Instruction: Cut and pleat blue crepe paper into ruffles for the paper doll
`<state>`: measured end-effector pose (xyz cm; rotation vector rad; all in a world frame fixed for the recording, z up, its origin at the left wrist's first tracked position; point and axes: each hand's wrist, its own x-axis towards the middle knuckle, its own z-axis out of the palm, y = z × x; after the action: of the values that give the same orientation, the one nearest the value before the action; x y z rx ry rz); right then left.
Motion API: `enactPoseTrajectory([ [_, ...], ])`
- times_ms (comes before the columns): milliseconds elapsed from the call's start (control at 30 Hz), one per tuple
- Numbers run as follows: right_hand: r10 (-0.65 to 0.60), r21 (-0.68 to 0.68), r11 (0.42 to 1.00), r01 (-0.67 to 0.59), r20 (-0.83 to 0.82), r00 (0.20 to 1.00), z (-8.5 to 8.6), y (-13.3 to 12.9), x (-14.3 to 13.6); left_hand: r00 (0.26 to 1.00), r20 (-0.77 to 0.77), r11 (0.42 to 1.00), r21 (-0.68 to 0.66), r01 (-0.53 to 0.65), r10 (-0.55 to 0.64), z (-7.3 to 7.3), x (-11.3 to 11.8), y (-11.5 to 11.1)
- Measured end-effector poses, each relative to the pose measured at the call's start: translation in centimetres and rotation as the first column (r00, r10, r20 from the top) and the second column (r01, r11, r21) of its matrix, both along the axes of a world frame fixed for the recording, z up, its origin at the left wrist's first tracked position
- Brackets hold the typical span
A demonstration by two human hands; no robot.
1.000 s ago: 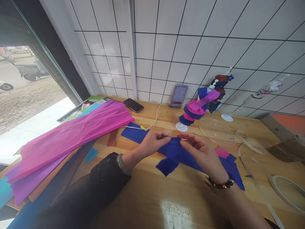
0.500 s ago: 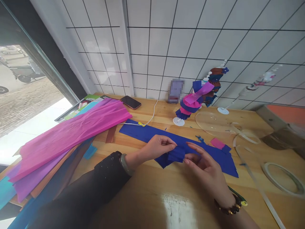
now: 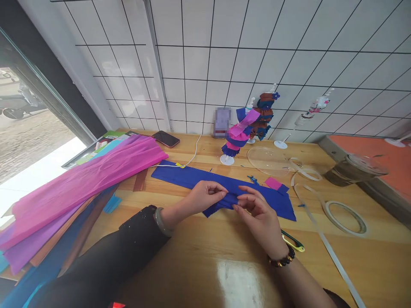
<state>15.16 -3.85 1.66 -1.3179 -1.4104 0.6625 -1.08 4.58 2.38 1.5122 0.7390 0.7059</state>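
Note:
A small pleated piece of dark blue crepe paper (image 3: 230, 200) is between my two hands, above the table's middle. My left hand (image 3: 204, 199) pinches its upper left part between thumb and forefinger. The thumb and a finger of my right hand (image 3: 260, 218) close on its right edge, while the forefinger is raised. Just behind lies a long flat strip of the same blue paper (image 3: 180, 173), partly hidden by my hands. The two blues merge, so the held piece's outline is hard to make out.
Pink crepe sheets (image 3: 96, 175) are stacked at left. A phone (image 3: 166, 139) lies near the wall. Behind stands a frilled pink-and-blue paper doll figure (image 3: 237, 134). At right are a tape roll (image 3: 346, 218), a plastic cup (image 3: 353, 169) and scissors (image 3: 293, 244).
The view has turned to the right, so everything sits further left in it. My hands still hold the blue piece, and its fold looks slightly shifted.

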Motion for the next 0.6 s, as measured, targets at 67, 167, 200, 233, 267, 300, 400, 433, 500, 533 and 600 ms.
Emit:
enactPoseTrajectory([
  [67, -0.016, 0.001, 1.000, 0.016, 0.004, 1.000, -0.18, 0.14, 0.18, 1.000, -0.019, 1.000, 0.016, -0.002, 0.003, -0.13, 0.02, -0.11],
  [167, -0.037, -0.009, 0.999, 0.037, -0.007, 0.999, -0.47, 0.45, 0.39, 0.998, -0.055, 0.999, 0.043, 0.004, -0.002, -0.23, -0.06, -0.20],
  [200, -0.038, -0.021, 0.999, 0.037, -0.027, 0.999, -0.55, 0.55, 0.42, 0.998, -0.064, 0.999, 0.050, 0.009, -0.006, -0.24, -0.10, -0.22],
  [233, -0.035, -0.037, 0.999, 0.033, -0.057, 0.998, -0.61, 0.63, 0.43, 0.997, -0.072, 0.998, 0.058, 0.016, -0.012, -0.25, -0.13, -0.24],
  [267, -0.034, -0.055, 0.998, 0.029, -0.094, 0.995, -0.64, 0.69, 0.42, 0.997, -0.078, 0.998, 0.066, 0.022, -0.017, -0.26, -0.17, -0.25],
  [300, -0.037, -0.076, 0.997, 0.027, -0.136, 0.990, -0.66, 0.73, 0.39, 0.996, -0.086, 0.997, 0.077, 0.026, -0.019, -0.27, -0.20, -0.28],
  [400, -0.069, -0.159, 0.987, 0.031, -0.241, 0.968, -0.58, 0.73, 0.26, 0.992, -0.122, 0.990, 0.137, 0.031, -0.014, -0.27, -0.30, -0.40],
  [433, -0.083, -0.189, 0.981, 0.033, -0.262, 0.962, -0.53, 0.71, 0.23, 0.991, -0.132, 0.986, 0.165, 0.033, -0.011, -0.24, -0.33, -0.46],
  [500, -0.099, -0.247, 0.969, 0.027, -0.287, 0.953, -0.41, 0.66, 0.19, 0.989, -0.150, 0.973, 0.227, 0.047, -0.013, -0.10, -0.37, -0.59],
  [533, -0.102, -0.269, 0.963, 0.019, -0.296, 0.950, -0.34, 0.64, 0.18, 0.987, -0.159, 0.966, 0.254, 0.055, -0.014, 0.01, -0.38, -0.65],
  [600, -0.104, -0.299, 0.954, 0.005, -0.315, 0.943, -0.21, 0.62, 0.15, 0.984, -0.179, 0.955, 0.287, 0.069, -0.017, 0.24, -0.39, -0.74],
])
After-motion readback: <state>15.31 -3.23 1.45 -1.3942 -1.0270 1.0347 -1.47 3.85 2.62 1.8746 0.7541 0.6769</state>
